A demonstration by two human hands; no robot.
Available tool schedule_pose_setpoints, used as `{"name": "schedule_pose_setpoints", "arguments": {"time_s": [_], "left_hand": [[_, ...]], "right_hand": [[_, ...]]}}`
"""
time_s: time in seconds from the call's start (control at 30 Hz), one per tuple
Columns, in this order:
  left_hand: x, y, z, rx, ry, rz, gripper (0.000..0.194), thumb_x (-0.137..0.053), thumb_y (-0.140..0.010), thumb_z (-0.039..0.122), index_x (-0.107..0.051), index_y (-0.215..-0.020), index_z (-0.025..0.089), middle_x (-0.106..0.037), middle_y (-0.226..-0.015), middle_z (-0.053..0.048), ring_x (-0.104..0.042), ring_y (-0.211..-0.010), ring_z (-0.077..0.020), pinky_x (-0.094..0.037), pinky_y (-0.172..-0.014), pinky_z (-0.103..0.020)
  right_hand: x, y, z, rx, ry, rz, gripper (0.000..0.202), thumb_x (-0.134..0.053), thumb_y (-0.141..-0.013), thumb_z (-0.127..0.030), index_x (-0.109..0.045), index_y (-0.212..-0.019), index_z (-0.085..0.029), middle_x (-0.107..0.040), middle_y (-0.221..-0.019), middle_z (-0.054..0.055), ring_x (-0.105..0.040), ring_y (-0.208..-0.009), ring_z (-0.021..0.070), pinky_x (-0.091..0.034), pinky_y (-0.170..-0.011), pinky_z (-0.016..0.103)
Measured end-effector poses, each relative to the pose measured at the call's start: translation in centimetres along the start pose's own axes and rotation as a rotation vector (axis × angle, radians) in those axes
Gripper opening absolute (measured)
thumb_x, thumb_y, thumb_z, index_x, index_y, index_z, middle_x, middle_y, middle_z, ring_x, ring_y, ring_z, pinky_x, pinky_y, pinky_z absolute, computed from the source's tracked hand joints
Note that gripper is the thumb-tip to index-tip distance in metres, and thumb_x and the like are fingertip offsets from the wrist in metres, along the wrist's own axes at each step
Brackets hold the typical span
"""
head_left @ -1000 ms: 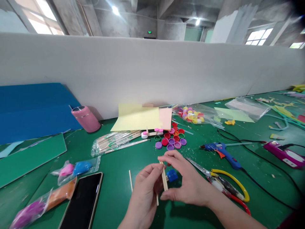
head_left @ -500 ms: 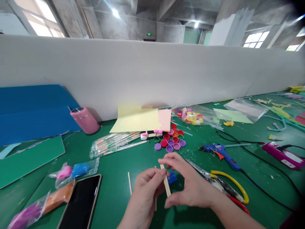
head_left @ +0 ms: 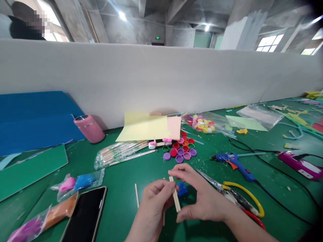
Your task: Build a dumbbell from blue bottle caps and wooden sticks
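My left hand (head_left: 154, 203) pinches a small bundle of short, pale wooden sticks (head_left: 176, 199) between thumb and fingers. Spanning the same sticks lengthwise, my right hand (head_left: 205, 196) has its index finger at their upper end and its thumb at the lower end. Behind the sticks sits a small blue piece (head_left: 182, 189), partly covered by my fingers. One loose thin stick (head_left: 136, 195) lies left of my left hand. Another stick's lower end (head_left: 164, 220) shows below my left fingers; whether it is held or lying on the table I cannot tell.
Scissors (head_left: 212, 178) and pliers with yellow and red handles (head_left: 257, 198) lie right of my right hand, near a blue glue gun (head_left: 234, 163). Coloured bottle caps (head_left: 179, 152) and bagged sticks (head_left: 121, 153) lie ahead. A phone (head_left: 84, 215) is at left.
My hands and the sticks stay nearly in place, with the right thumb slightly shifted at the lower end. A person has appeared behind the partition at upper left.
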State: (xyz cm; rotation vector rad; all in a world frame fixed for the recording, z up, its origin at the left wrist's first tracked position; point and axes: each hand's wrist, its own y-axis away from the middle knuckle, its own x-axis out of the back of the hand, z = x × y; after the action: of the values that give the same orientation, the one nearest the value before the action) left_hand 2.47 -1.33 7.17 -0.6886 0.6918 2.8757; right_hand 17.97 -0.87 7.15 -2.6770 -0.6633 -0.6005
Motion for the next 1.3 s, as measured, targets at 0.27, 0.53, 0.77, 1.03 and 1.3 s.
{"name": "schedule_pose_setpoints", "arguments": {"time_s": [0.27, 0.53, 0.77, 1.03, 1.3], "left_hand": [[-0.1, 0.01, 0.0, 0.001, 0.001, -0.019, 0.017, -0.072, -0.06, 0.027, -0.064, -0.056, 0.012, -0.054, -0.051, 0.001, -0.041, -0.046, -0.0057, -0.03, -0.045, -0.016], [0.05, -0.41, -0.03, -0.004, 0.029, -0.026, 0.016, -0.072, -0.061, 0.024, -0.063, -0.055, 0.012, -0.051, -0.048, 0.003, -0.04, -0.044, -0.0048, -0.029, -0.043, -0.016], [0.0, -0.28, -0.17, 0.007, 0.0, -0.006, 0.018, -0.072, -0.06, 0.025, -0.062, -0.055, 0.012, -0.052, -0.05, 0.003, -0.04, -0.044, -0.0041, -0.029, -0.044, -0.015], [-0.42, -0.08, 0.13, 0.005, -0.027, 0.009, 0.02, -0.073, -0.058, 0.027, -0.061, -0.052, 0.012, -0.053, -0.05, 0.002, -0.04, -0.044, -0.0051, -0.029, -0.043, -0.017], [0.01, -0.19, -0.15, -0.012, -0.062, -0.018, 0.02, -0.069, -0.064, 0.028, -0.061, -0.054, 0.012, -0.05, -0.051, 0.003, -0.039, -0.047, -0.0056, -0.028, -0.045, -0.017]], "right_hand": [[0.11, -0.06, -0.18, -0.004, -0.008, 0.009, 0.073, -0.076, -0.056, -0.038, -0.045, -0.121, -0.025, -0.039, -0.12, 0.006, -0.04, -0.113, 0.0237, -0.031, -0.097, 0.035], [0.12, 0.32, 0.28, -0.054, 0.004, -0.016, 0.083, -0.076, -0.056, -0.039, -0.035, -0.128, -0.029, -0.034, -0.127, 0.006, -0.035, -0.117, 0.0252, -0.031, -0.096, 0.036], [0.23, 0.14, 0.09, -0.061, 0.007, -0.023, 0.082, -0.075, -0.057, -0.039, -0.036, -0.127, -0.028, -0.034, -0.126, 0.006, -0.036, -0.116, 0.0247, -0.033, -0.096, 0.037], [0.23, -0.27, 0.09, 0.024, 0.046, -0.028, 0.072, -0.073, -0.059, -0.039, -0.042, -0.123, -0.026, -0.038, -0.121, 0.006, -0.04, -0.112, 0.0238, -0.033, -0.096, 0.036], [0.21, -0.22, 0.18, 0.048, 0.054, -0.022, 0.073, -0.074, -0.059, -0.038, -0.042, -0.123, -0.024, -0.038, -0.12, 0.006, -0.04, -0.111, 0.0215, -0.034, -0.095, 0.034]]}}
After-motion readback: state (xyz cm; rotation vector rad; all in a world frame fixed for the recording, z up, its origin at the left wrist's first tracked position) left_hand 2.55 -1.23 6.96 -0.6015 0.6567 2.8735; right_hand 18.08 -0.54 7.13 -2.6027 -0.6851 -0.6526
